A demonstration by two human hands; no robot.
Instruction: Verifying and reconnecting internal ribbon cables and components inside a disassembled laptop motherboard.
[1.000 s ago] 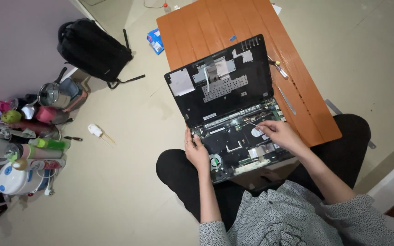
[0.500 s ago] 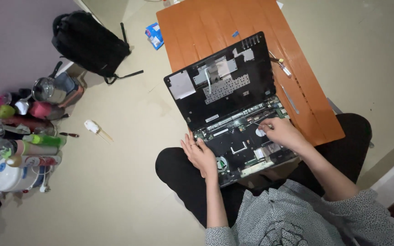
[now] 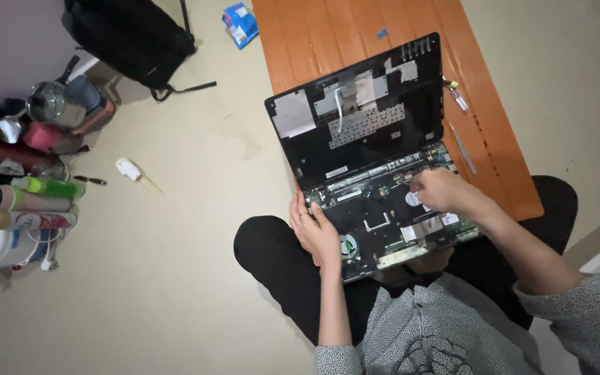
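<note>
Opened laptop (image 3: pixel 369 163) still half on lap, half on table (image 3: pixel 314 42), left hand (image 3: pixel 316 232) flattened further onto its near edge, right hand (image 3: pixel 442 191) now curled over the board, grip unclear.

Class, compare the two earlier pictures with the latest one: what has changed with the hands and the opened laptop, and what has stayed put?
Little has changed. The left hand has slid slightly along the near left edge of the opened laptop and still rests there. The right hand stays over the circuit board, fingers bent down onto it. Nothing was picked up or let go. The laptop still lies half on the orange table, half on the lap; the backpack has not moved.
</note>
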